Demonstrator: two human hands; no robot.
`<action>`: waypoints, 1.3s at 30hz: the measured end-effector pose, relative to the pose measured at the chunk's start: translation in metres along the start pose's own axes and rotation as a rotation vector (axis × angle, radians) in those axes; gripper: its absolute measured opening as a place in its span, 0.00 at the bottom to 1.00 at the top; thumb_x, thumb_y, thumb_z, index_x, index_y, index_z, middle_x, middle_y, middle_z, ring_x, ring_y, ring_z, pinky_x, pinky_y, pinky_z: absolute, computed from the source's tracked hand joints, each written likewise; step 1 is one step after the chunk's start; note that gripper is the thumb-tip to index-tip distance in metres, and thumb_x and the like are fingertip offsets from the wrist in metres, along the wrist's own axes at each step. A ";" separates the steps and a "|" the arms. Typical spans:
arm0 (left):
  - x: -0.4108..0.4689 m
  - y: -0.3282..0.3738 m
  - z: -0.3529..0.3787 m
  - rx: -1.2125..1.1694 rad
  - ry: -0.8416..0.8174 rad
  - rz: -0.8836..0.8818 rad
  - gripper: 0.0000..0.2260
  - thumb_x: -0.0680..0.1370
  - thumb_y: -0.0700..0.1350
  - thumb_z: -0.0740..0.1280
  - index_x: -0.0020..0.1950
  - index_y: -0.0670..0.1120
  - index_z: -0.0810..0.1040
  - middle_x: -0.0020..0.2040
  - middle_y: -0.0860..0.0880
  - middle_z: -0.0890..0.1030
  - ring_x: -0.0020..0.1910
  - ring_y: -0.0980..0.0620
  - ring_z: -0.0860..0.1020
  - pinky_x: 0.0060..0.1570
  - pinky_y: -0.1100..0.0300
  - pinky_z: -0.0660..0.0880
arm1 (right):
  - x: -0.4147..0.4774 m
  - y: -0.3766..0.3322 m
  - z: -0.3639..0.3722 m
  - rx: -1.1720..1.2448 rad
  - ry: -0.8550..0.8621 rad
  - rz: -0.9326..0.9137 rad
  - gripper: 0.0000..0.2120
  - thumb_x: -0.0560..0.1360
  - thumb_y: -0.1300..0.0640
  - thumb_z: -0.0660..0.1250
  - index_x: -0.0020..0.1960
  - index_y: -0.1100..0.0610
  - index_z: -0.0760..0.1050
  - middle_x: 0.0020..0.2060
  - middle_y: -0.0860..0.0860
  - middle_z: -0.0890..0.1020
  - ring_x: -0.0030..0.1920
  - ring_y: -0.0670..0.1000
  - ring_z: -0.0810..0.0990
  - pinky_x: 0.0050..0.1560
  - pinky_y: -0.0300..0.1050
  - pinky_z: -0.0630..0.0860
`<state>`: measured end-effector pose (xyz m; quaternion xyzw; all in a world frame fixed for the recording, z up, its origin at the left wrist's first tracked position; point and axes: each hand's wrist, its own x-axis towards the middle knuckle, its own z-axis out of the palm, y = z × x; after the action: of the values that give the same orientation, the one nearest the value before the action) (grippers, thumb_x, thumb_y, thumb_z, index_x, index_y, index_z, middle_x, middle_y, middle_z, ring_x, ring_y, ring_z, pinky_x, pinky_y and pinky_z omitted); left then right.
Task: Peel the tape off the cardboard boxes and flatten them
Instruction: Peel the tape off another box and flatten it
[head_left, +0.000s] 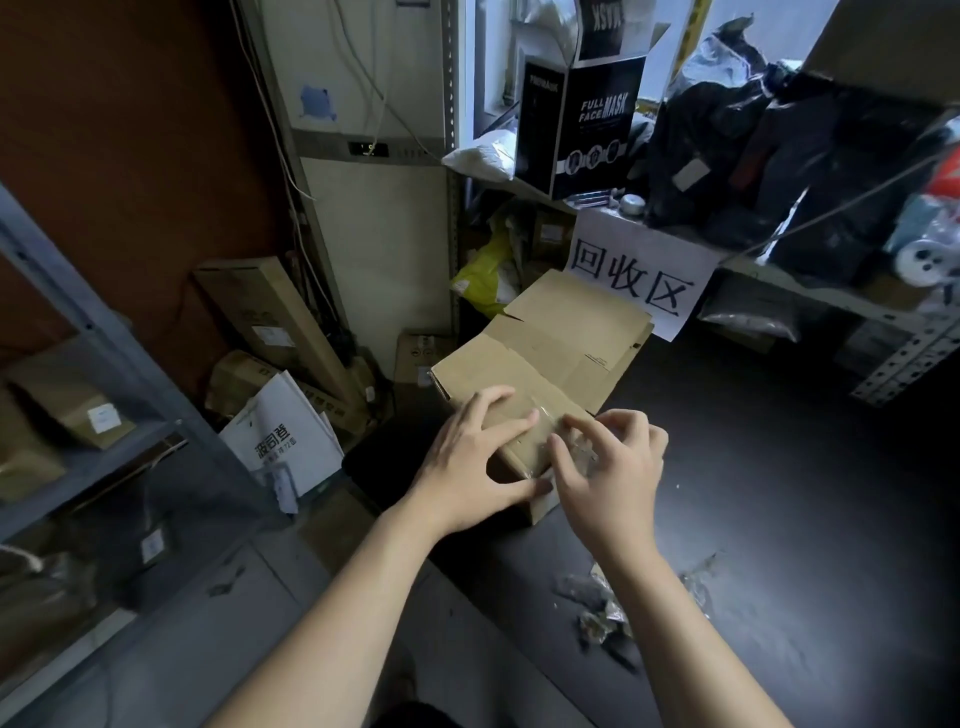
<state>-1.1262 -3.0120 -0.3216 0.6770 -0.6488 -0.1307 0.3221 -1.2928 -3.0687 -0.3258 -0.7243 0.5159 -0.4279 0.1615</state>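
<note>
Gripping the box: the left hand (467, 467) is spread wide over the near end of the cardboard box (545, 353), with bent fingers on its top face and the thumb against its near side.
Right hand: the right hand (613, 467) is narrow, with thumb and fingers curled together, and it pinches the tape (576, 447) at the near right corner of the box.
Tape: it is transparent and shows only as a pale shine between the fingers; I cannot tell where it ends.
Box place: it lies on the dark table (779, 493), close to the table's left edge. The far flaps are open and point to the far side; the underside is hidden.
Scraps: the crumpled tape scraps (602, 613) lie on the table beside the right forearm, which partly covers them.
Sign: the white paper sign (639, 270) with black characters hangs from a shelf edge just behind the box.
Mask carton: the black mask carton (587, 124) stands on the shelf above the sign.
Left side: the metal rack (78, 332) holds brown boxes, dim and blurred.
</note>
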 end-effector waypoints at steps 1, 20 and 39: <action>-0.002 0.002 0.001 0.029 0.022 -0.001 0.33 0.70 0.69 0.70 0.74 0.62 0.73 0.77 0.56 0.60 0.78 0.55 0.56 0.79 0.50 0.55 | 0.003 -0.002 0.001 -0.016 -0.005 -0.001 0.07 0.73 0.52 0.78 0.51 0.49 0.86 0.51 0.50 0.75 0.58 0.54 0.67 0.56 0.56 0.72; 0.016 -0.002 -0.012 -0.044 0.037 -0.061 0.41 0.70 0.62 0.77 0.77 0.46 0.70 0.79 0.55 0.65 0.77 0.59 0.59 0.78 0.57 0.54 | 0.032 -0.008 0.012 -0.082 -0.104 0.060 0.04 0.75 0.58 0.72 0.47 0.54 0.87 0.48 0.49 0.81 0.53 0.56 0.75 0.51 0.50 0.68; 0.022 -0.021 0.005 -0.127 0.127 -0.007 0.44 0.67 0.73 0.69 0.75 0.46 0.73 0.76 0.55 0.69 0.78 0.60 0.60 0.80 0.52 0.50 | 0.035 -0.016 0.011 -0.093 -0.071 0.125 0.03 0.74 0.58 0.73 0.42 0.56 0.84 0.47 0.47 0.80 0.51 0.51 0.73 0.50 0.44 0.69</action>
<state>-1.1099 -3.0359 -0.3323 0.6645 -0.6150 -0.1296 0.4043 -1.2707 -3.0957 -0.3054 -0.7123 0.5733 -0.3665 0.1721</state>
